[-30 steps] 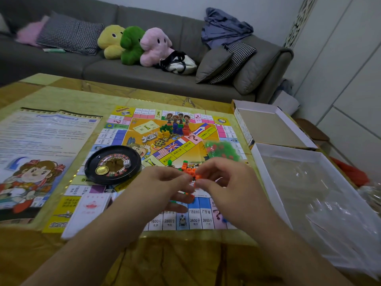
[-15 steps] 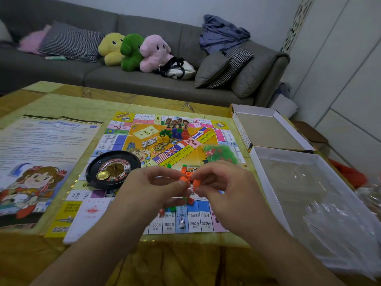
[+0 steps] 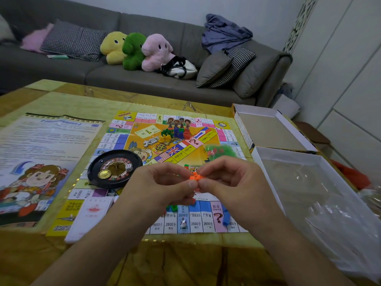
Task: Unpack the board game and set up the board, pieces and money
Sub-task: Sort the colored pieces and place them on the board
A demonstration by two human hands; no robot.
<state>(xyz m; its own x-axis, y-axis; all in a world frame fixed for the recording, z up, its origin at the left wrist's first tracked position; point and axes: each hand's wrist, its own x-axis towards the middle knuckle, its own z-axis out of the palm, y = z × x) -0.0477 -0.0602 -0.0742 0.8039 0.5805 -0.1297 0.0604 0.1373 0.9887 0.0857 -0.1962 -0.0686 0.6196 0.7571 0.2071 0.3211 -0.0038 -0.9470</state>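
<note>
Head: box (image 3: 266,157) holds clear plastic (image 3: 329,203).

We see bare worktop (image 3: 61,100) along the far edge, beyond the game board (image 3: 208,149), and another bare strip at the near edge under our forearms; a hand could pass there. To the left the instruction sheet (image 3: 47,141) lies flat and bars nothing. On the board, the roulette wheel (image 3: 114,168) stands left of our hands, a cluster of coloured pieces (image 3: 175,134) sits near the middle, and a bag of green and red pieces (image 3: 221,151) lies just beyond our right hand (image 3: 231,180). The open box tray (image 3: 309,195) and box lid (image 3: 270,129) wall off the right side.
</note>
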